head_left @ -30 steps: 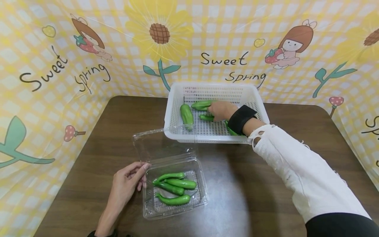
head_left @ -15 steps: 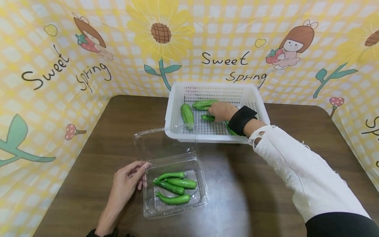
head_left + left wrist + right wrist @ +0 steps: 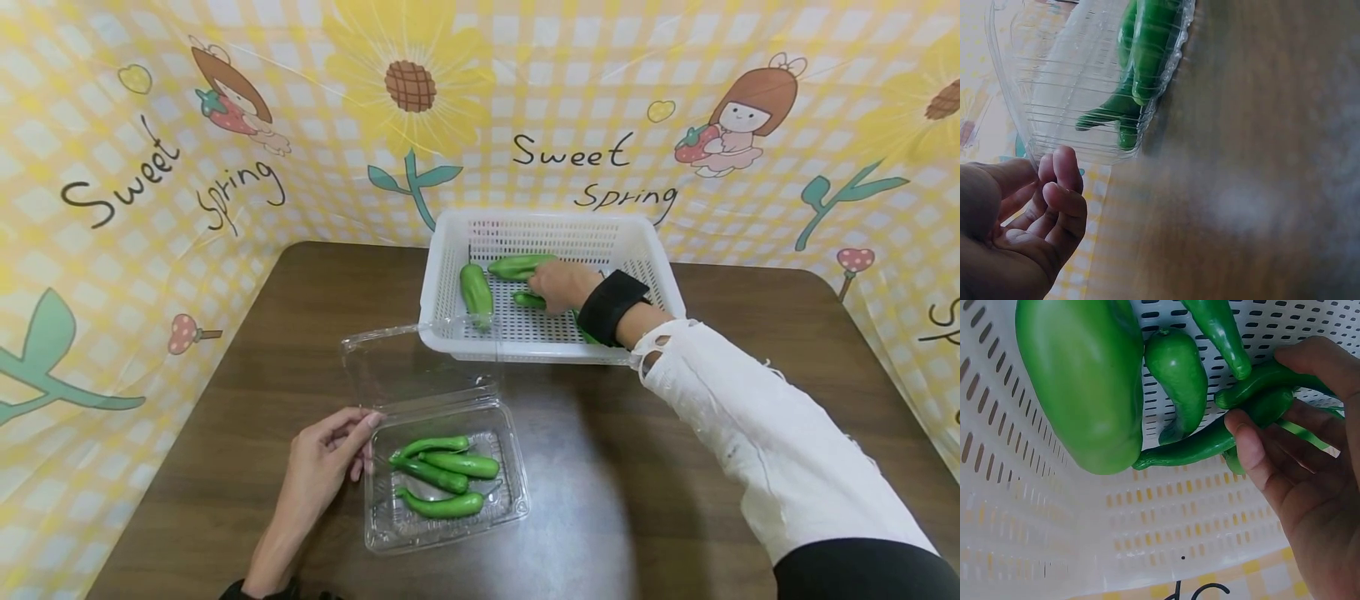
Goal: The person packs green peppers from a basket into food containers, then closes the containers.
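Observation:
My left hand [image 3: 318, 467] pinches the left rim of a clear plastic clamshell box [image 3: 517, 492], its lid [image 3: 420, 362] raised at the back. Several slim green chili peppers [image 3: 450, 504] lie inside the box. Over at the white perforated basket [image 3: 431, 287], my right hand [image 3: 566, 285] reaches down inside. In the right wrist view, its thumb and fingers are around a slim green chili pepper [image 3: 1188, 447], with another chili pepper [image 3: 1254, 384] under the index finger. A fat light-green pepper [image 3: 1082, 381] lies beside them. The right fingers are partly hidden in the head view.
The basket stands at the back of the brown wooden table [image 3: 300, 308], close to a yellow checked cloth backdrop [image 3: 285, 108]. More peppers lie in it, including a large one [image 3: 476, 292] on the left. The raised lid overlaps the basket's front rim in the head view.
The view shifts very slightly. Both hands keep nearly the same places, and the peppers in the box stay as they were.

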Demonstrator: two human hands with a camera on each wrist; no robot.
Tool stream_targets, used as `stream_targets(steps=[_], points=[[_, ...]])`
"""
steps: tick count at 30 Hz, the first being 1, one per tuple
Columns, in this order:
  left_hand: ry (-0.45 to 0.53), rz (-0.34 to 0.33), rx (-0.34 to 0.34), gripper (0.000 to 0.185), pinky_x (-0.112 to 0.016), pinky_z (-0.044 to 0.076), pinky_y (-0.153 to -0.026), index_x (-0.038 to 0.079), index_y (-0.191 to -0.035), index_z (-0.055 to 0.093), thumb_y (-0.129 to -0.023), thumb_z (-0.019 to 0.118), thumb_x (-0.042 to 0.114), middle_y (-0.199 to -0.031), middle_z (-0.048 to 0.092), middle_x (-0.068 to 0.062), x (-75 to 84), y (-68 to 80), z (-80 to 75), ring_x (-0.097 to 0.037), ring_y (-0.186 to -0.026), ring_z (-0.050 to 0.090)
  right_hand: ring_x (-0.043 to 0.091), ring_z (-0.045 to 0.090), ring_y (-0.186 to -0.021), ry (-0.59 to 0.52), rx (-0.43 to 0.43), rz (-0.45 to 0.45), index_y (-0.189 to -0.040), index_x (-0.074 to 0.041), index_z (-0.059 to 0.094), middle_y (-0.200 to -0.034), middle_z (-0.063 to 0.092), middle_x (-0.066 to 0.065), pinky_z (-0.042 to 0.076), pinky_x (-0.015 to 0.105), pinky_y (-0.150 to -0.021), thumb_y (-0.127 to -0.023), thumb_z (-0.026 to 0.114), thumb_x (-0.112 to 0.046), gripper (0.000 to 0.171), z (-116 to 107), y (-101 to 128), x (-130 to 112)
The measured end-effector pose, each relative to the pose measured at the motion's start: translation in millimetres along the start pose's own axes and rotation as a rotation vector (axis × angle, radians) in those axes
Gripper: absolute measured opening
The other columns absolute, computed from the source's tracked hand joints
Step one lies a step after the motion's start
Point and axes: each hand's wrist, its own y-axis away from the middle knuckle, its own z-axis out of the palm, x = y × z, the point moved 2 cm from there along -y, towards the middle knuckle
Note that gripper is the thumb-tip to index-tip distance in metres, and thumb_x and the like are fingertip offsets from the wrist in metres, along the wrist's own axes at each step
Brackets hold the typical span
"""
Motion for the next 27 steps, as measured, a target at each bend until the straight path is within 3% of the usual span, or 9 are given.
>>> stream_targets(steps=[12, 27], points=[[-0.003, 0.003, -0.002, 0.017, -0.031, 0.049, -0.041, 0.007, -0.101, 0.072, -0.097, 0.065, 0.022, -0.064, 0.065, -0.014, -2.1, -1.1, 0.1, -0.021, -0.045, 0.058, 0.024, 0.056, -0.09, 0.002, 0.026, -0.018, -0.111, -0.004, 0.063, -0.104, 0.063, 0.011, 0.052, 0.038, -0.086, -0.09, 0.068, -0.018, 0.026, 1.3, 3.4, 4.4], [-0.013, 0.002, -0.002, 0.019, -0.031, 0.05, -0.041, 0.007, -0.102, 0.072, -0.097, 0.064, 0.024, -0.064, 0.065, -0.012, -1.1, -0.1, -0.8, -0.021, -0.045, 0.058, 0.026, 0.057, -0.084, -0.022, 0.128, -0.044, -0.107, -0.002, 0.062, -0.103, 0.063, 0.014, 0.053, 0.041, -0.084, -0.088, 0.071, -0.02, 0.028, -10.8, 15.6, 1.9]])
